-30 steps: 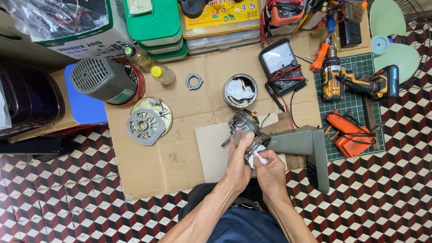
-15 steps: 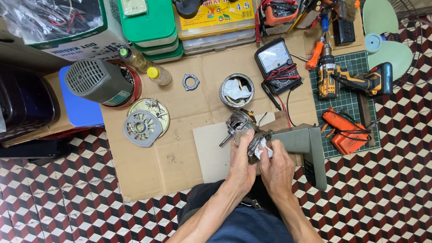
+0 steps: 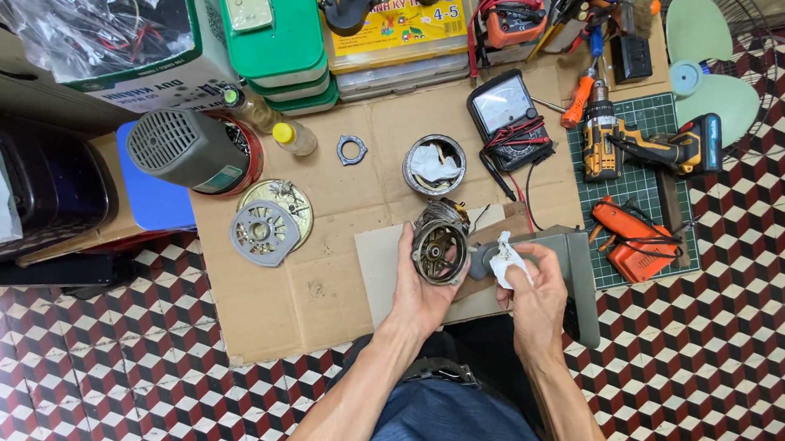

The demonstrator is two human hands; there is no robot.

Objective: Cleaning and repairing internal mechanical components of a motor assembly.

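Motor housing (image 3: 438, 250), a round grimy metal part with a dark bore in its middle, is now sitting upright in the left hand (image 3: 420, 289), face turned up toward the camera; a second ago both hands were bunched together over it, and now they are coming apart. The left hand is clamped around the housing's rim from below. The right hand (image 3: 536, 295) is drawing off to the side, pinched on a crumpled white rag (image 3: 507, 262), just beside the housing but no longer pressed to it. Judging from that, a wipe of the face is ending and the bore is being looked over.

Under the hands, a pale board (image 3: 381, 274) is lying on a sheet of brown cardboard (image 3: 317, 297), which is serving as the surface. Beyond the housing, a round tin with white cloth inside (image 3: 434, 164) and an analogue meter with its leads (image 3: 508, 110) are resting. To the left, a grey slotted end cover (image 3: 265, 233) is lying on a brass-coloured disc (image 3: 279, 201), near a grey cylindrical casing (image 3: 186, 147). To the right, a cordless drill (image 3: 647, 146) is lying on a green cutting mat (image 3: 636, 184). All of it is spread over a floor of red, black and white cube-pattern tiles (image 3: 116, 367).
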